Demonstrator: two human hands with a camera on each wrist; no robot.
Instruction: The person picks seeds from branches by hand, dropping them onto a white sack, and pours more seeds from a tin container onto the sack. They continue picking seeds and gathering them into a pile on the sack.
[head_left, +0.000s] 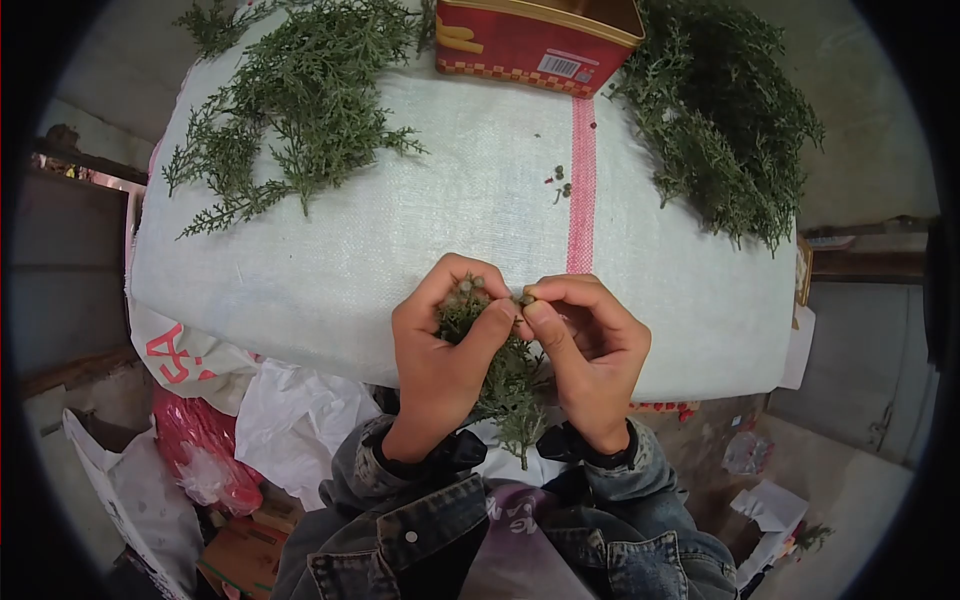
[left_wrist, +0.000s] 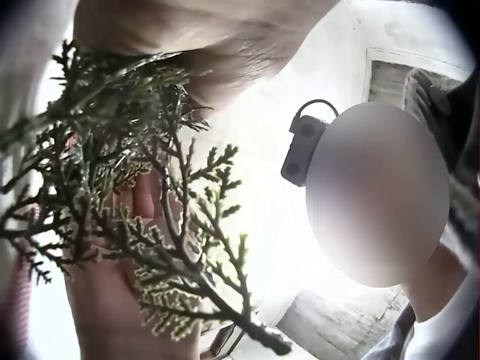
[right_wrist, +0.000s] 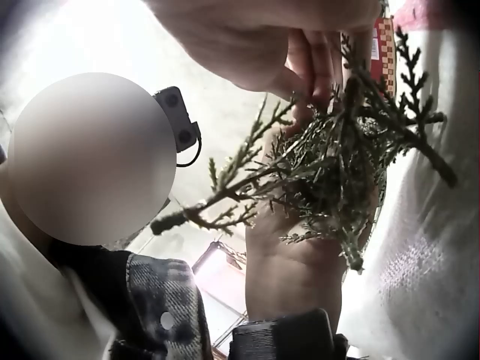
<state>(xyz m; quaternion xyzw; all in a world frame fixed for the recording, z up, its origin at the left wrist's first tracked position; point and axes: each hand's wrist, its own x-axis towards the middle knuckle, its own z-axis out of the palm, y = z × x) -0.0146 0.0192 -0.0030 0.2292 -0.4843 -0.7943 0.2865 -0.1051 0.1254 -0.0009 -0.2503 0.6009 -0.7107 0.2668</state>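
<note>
My left hand [head_left: 440, 345] grips the green sprig [head_left: 515, 395], thumb and fingers curled round it, at the near edge of the white woven sack [head_left: 330, 280]. The sprig's lower end hangs past that edge, toward my jacket [head_left: 430, 520]. My right hand [head_left: 598, 365] pinches a small round cone [head_left: 528, 299] between thumb and forefinger, just beside the left thumb tip. More cones [head_left: 466, 287] cluster on the sprig by the left forefinger.

Left branch pile [head_left: 310, 90]: far left corner of the sack. Right branch pile [head_left: 720, 120]: far right corner. Red tin [head_left: 530, 50]: far edge, between the piles. Loose cones [head_left: 562, 187]: beside the pink stripe [head_left: 581, 220].
</note>
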